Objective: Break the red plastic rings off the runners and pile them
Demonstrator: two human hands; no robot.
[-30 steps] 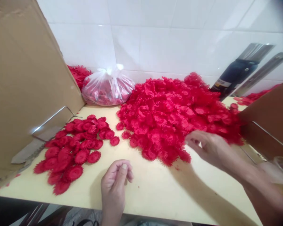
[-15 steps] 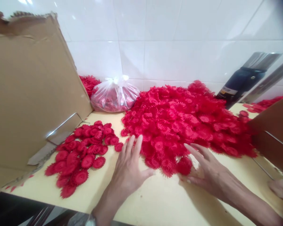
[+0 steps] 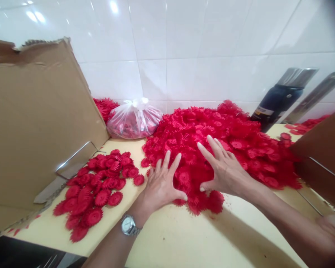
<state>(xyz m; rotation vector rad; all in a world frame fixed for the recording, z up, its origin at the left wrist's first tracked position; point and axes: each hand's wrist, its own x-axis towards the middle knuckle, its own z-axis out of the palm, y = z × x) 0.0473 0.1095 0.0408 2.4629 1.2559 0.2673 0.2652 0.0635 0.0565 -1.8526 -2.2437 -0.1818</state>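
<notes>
A large heap of red, fringed paper-like flower discs (image 3: 190,130) lies on the pale yellow tabletop (image 3: 167,238). My left hand (image 3: 161,188), palm down with fingers spread, is at the heap's near left edge; a silver watch (image 3: 128,225) is on that wrist. Over the front middle of the heap is my right hand (image 3: 225,171), its fingers also spread. Neither hand grips anything; whether the fingertips touch the discs I cannot tell. Between the hands, several discs stick out toward me. A smaller, looser group of the same red discs (image 3: 100,190) lies to the left.
A tall cardboard panel (image 3: 44,123) with a bent wire (image 3: 75,154) stands at left. Behind sits a tied clear bag (image 3: 135,121) of red pieces. At right are a dark blue flask (image 3: 281,98) and a brown cardboard piece (image 3: 324,156). White tiles line the wall.
My right hand has moved left and farther in over the heap. My left hand has turned palm down with fingers wider apart. The view has tilted up slightly.
</notes>
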